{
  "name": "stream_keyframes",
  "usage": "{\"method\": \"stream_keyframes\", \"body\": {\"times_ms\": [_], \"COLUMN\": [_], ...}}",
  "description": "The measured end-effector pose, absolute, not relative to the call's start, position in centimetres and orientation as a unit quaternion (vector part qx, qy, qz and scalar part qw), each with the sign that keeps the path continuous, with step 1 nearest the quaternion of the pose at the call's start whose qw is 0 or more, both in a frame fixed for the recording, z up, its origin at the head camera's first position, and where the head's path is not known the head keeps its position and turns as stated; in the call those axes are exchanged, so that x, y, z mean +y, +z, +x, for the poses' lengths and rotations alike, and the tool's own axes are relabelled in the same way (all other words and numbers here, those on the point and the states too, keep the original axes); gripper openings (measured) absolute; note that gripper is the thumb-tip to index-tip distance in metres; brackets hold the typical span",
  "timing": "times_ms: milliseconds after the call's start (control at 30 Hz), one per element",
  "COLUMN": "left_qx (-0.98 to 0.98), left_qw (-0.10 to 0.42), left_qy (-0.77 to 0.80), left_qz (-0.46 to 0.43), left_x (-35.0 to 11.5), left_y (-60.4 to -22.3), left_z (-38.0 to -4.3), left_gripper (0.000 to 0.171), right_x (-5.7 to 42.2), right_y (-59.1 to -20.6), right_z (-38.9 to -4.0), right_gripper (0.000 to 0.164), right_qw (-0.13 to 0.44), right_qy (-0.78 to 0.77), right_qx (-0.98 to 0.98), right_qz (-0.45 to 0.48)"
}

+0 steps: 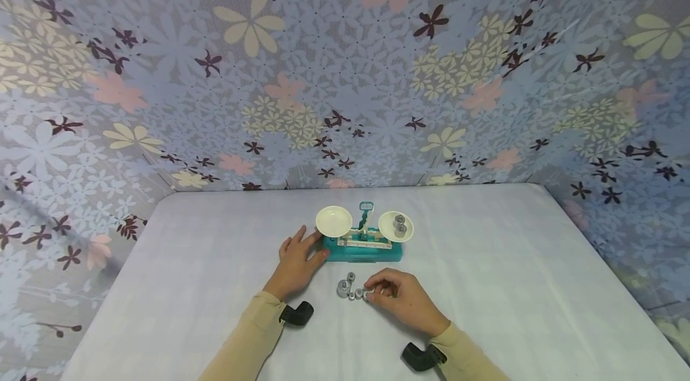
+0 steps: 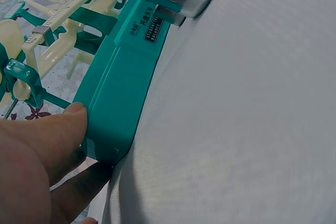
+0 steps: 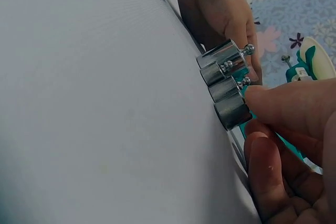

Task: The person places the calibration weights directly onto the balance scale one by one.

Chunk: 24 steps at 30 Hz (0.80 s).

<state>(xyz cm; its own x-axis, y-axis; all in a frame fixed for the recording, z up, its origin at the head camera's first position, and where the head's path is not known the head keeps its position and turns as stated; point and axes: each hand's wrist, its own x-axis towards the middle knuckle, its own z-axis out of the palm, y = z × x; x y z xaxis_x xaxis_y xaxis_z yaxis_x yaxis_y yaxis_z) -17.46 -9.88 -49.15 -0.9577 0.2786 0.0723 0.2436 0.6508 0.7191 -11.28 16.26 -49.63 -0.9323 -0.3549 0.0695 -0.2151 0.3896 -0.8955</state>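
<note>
A teal balance scale (image 1: 363,254) with two cream pans stands on the table. My left hand (image 1: 296,262) holds the left end of its base (image 2: 118,103), thumb and fingers on either side. The left pan (image 1: 334,221) is bare, while metal weights (image 1: 399,226) sit in the right pan (image 1: 384,224). In front of the scale, several metal weights (image 1: 344,289) of different sizes stand close together. At the right end of their row my right hand (image 1: 404,298) pinches a small cylindrical weight (image 3: 233,113) between thumb and fingers, its knob hidden by the thumb.
A white cloth (image 1: 512,285) covers the table. Behind it and at both sides hangs flowered fabric (image 1: 356,69). Black wrist cameras (image 1: 297,313) are strapped over both beige sleeves (image 1: 245,333).
</note>
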Motion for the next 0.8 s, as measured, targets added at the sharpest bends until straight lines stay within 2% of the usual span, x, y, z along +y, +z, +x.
{"method": "stream_keyframes", "body": {"times_ms": [800], "left_qx": [0.907], "left_qw": [0.02], "left_qy": [0.394], "left_qz": [0.146], "left_x": [-9.79], "left_y": [-48.95], "left_z": [-17.45], "left_gripper": [0.052], "right_x": [16.3], "right_y": [-49.61], "right_z": [-11.48], "right_gripper": [0.005], "right_qw": [0.062], "right_qy": [-0.51], "right_qx": [0.84], "right_qz": [-0.177]}}
